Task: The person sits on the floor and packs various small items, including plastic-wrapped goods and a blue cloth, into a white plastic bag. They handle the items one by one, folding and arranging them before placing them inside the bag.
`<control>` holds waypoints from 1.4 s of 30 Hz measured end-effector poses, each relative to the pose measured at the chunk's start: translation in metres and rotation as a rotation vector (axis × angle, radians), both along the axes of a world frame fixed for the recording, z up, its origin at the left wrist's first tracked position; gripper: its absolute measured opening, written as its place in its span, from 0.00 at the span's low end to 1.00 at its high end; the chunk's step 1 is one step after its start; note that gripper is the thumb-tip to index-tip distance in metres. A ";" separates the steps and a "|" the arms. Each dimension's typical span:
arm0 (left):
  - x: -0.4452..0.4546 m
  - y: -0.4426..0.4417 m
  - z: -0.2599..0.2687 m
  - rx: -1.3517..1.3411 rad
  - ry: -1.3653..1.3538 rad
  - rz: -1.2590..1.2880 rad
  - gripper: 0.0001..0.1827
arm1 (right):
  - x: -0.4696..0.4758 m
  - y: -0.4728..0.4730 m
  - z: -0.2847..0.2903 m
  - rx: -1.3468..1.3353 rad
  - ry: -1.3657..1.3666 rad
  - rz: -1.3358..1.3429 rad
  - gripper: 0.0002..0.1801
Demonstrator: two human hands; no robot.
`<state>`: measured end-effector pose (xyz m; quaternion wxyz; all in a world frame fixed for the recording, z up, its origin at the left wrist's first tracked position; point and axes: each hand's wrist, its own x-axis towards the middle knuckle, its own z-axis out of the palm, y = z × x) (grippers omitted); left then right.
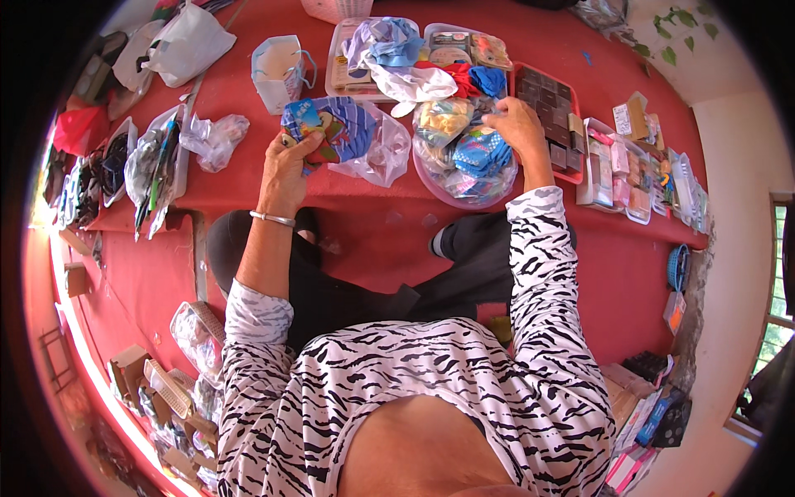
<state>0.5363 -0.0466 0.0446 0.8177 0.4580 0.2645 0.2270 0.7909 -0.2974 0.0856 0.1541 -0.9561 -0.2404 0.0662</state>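
My left hand (290, 163) grips a folded blue checked cloth item (351, 127) with a coloured tag and a printed figure on it. Beneath and beside the cloth lies a crumpled clear plastic bag (391, 149). My right hand (518, 124) is raised at the upper right rim of a round pink basin (425, 180), its fingers bent; whether they hold anything is unclear. Bagged cloth items fill the basin, among them a yellow bundle (444, 118) and a blue dotted one (481, 152). White, red and blue cloths (413, 81) are heaped just behind it.
Right of the basin stands a red tray (581, 177) of dark boxes, then trays of small packets (621, 168). A printed paper cup or bag (276, 68) stands behind my left hand. Farther left are a plastic bag (217, 140), a filled tray (180, 155) and a white carrier bag (189, 46).
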 end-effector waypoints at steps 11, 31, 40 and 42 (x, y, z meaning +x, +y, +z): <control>0.010 -0.002 -0.003 -0.103 -0.126 -0.044 0.11 | 0.023 -0.024 -0.049 -0.164 0.248 0.015 0.25; 0.014 -0.017 -0.007 -0.294 -0.139 -0.174 0.13 | -0.017 0.012 0.006 1.479 1.658 0.002 0.14; 0.012 -0.023 -0.005 -0.072 -0.126 -0.280 0.11 | -0.058 0.036 0.027 1.247 1.275 0.219 0.21; 0.009 -0.027 -0.006 -0.098 -0.149 -0.391 0.09 | -0.077 0.054 0.017 1.063 1.115 0.191 0.22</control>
